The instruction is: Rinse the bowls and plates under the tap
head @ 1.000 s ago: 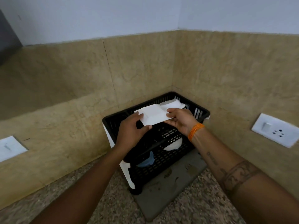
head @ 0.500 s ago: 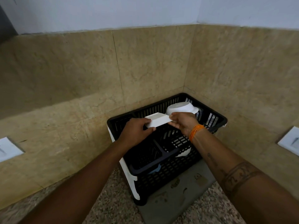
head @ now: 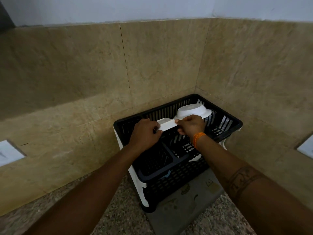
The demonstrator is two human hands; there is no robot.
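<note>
A white square plate (head: 166,125) is held level, edge-on to me, over the black dish rack (head: 225,131) in the counter corner. My left hand (head: 145,134) grips its left end and my right hand (head: 191,125) grips its right end. Just behind my right hand a white bowl (head: 193,111) lies upside down, tilted against the rack's back wall. Another white dish (head: 194,158) shows under the rack's grid floor, mostly hidden.
The rack stands on white legs (head: 138,184) over a grey drain mat (head: 186,206) on the speckled granite counter (head: 118,216). Beige tiled walls meet behind it. White switch plates sit on the left wall (head: 8,152) and right wall (head: 306,148).
The plate has tipped from facing me to lying flat and edge-on, and both hands have lowered it toward the rack. The upturned bowl behind it has come into sight.
</note>
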